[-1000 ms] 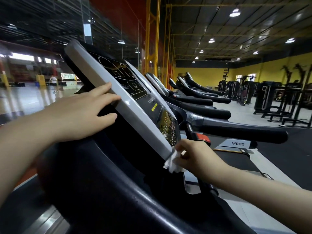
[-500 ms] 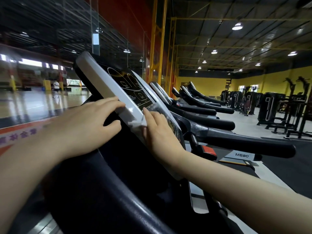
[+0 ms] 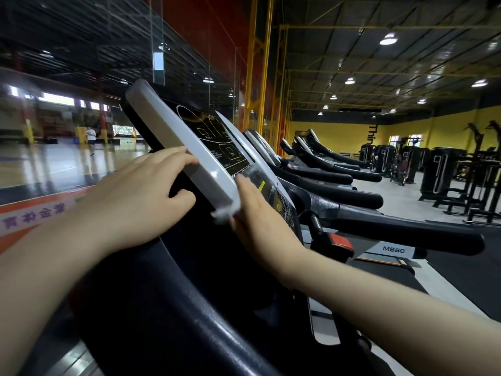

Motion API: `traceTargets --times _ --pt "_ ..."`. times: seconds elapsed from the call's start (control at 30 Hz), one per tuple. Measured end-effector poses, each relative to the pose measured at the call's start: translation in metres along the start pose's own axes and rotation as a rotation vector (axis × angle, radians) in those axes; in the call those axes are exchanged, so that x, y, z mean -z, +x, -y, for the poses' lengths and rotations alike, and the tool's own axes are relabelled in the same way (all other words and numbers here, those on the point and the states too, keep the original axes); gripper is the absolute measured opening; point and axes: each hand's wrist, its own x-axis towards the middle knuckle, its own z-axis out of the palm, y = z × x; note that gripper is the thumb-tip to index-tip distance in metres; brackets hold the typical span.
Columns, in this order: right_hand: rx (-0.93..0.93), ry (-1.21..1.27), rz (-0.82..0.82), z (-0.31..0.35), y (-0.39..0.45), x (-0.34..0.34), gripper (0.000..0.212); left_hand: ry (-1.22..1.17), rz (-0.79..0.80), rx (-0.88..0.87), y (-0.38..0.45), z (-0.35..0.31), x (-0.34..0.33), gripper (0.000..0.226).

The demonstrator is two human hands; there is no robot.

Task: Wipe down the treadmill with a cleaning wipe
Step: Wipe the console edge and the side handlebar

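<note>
At the near end of a row of treadmills, the treadmill [image 3: 189,308] console [image 3: 214,147] fills the middle of the view, tilted and seen almost edge-on, with its pale grey rim [image 3: 173,137] running down toward the two hands. Compared with half a second ago, the right hand [image 3: 260,221] has slid a little lower along the console face, and a second ago it was down at the bottom corner of the rim with the cleaning wipe [image 3: 222,214] bunched in its fingers. The wipe now shows only as a small white edge poking out below the lower end of the rim, just left of the right palm; the rest is hidden under the hand and blurred. The right hand lies flat, fingers straight and together, pressing the wipe against the console just beside the dark display panel. The left hand [image 3: 141,191] has stayed where it was, relaxed and open, its fingertips resting on the outer side of the rim and its thumb tucked against the black housing below. A black handrail [image 3: 406,232] juts out to the right beyond the console, with a red clip [image 3: 339,241] near its base. Farther treadmills [image 3: 339,169] line up behind, and black weight machines [image 3: 444,175] stand against the yellow wall.
</note>
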Motion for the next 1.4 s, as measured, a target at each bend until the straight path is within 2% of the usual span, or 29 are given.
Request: traceTargets --times 0.1,0.17,0.3,0.37,0.47,0.53,0.63,0.73,0.8,0.87,0.93,1.0,1.1,1.17,1.23,1.33,1.4 --pt "-0.034 0.078 -0.059 0.028 0.053 0.0 0.063 -0.01 -0.009 0.02 0.0 -0.001 0.0 0.059" --pt "-0.011 0.091 -0.081 0.029 0.058 -0.002 0.06 -0.01 -0.014 0.022 0.0 -0.001 0.0 0.059" --pt "-0.098 0.047 -0.021 -0.004 -0.009 0.001 0.065 0.013 0.017 0.025 -0.001 -0.001 0.001 0.061" --pt "-0.171 0.047 0.074 -0.023 -0.057 0.003 0.063 0.026 0.016 0.017 -0.001 -0.002 0.001 0.06" --pt "-0.185 -0.002 0.178 -0.041 -0.091 0.007 0.064 0.039 0.014 0.008 -0.001 -0.003 0.0 0.06" --pt "-0.166 0.055 0.167 -0.037 -0.077 0.009 0.061 0.042 0.019 0.0 -0.001 -0.003 0.0 0.062" --pt "-0.217 0.273 0.175 -0.029 -0.011 0.01 0.037 0.018 0.023 -0.005 0.0 0.0 0.001 0.061" --pt "-0.251 0.436 0.236 -0.035 0.05 0.01 0.038 -0.013 0.031 -0.027 0.001 0.003 -0.001 0.07" --pt "-0.22 0.332 0.319 -0.053 0.068 0.006 0.042 -0.02 0.034 -0.028 0.001 0.006 -0.001 0.073" --pt "-0.301 0.118 0.386 -0.076 0.075 0.008 0.046 -0.027 0.037 -0.023 0.002 0.008 0.0 0.073" --pt "-0.37 0.093 0.41 -0.086 0.07 0.013 0.047 -0.032 0.042 -0.022 0.003 0.009 0.0 0.072" --pt "-0.371 0.207 0.41 -0.08 0.055 0.02 0.049 -0.045 0.041 -0.026 0.004 0.01 0.0 0.071" --pt "-0.271 0.382 0.413 -0.06 0.023 0.028 0.063 -0.052 0.027 -0.03 0.004 0.012 -0.001 0.072" --pt "-0.237 0.486 0.405 -0.055 0.011 0.034 0.057 -0.049 0.019 -0.035 0.005 0.013 -0.002 0.074" --pt "-0.215 0.449 0.366 -0.064 0.014 0.033 0.041 -0.042 0.024 -0.04 0.005 0.012 -0.001 0.073" --pt "-0.305 0.283 0.232 -0.081 0.041 0.025 0.049 -0.028 0.052 -0.041 0.005 0.009 0.003 0.07" --pt "-0.409 0.193 0.131 -0.094 0.065 0.021 0.039 -0.006 0.09 -0.037 0.004 0.007 0.005 0.072"
